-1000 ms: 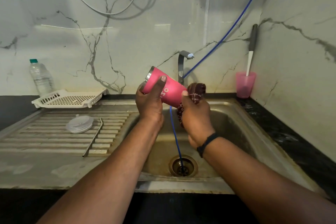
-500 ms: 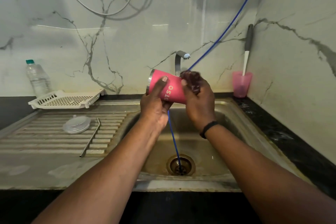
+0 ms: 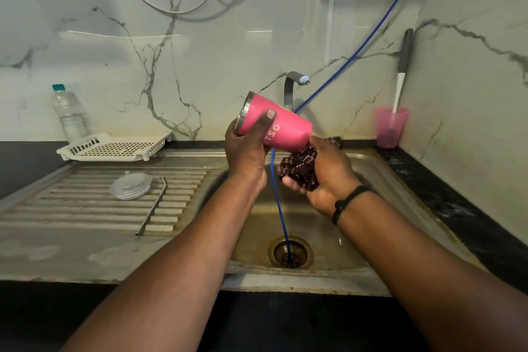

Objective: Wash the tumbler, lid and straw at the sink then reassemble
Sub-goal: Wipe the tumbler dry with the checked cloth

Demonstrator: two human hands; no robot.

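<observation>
**Two hands busy above the sink basin**

Largest in my view is the steel sink [image 3: 380, 174], set into the dark counter [image 3: 445, 203], with its ribbed draining board on the left. I see a blue hose [image 3: 278, 203] running down into the drain. Above the basin, my left hand [image 3: 247, 151] wraps around the pink tumbler [image 3: 288, 130], which is tipped on its side with its steel rim pointing up and left. My right hand [image 3: 328, 171] clutches a dark patterned cloth [image 3: 300, 167] just under the tumbler's base. On the draining board lies the clear lid [image 3: 130, 185], and just beside it the metal straw [image 3: 151, 207], both well apart from the tumbler.
</observation>
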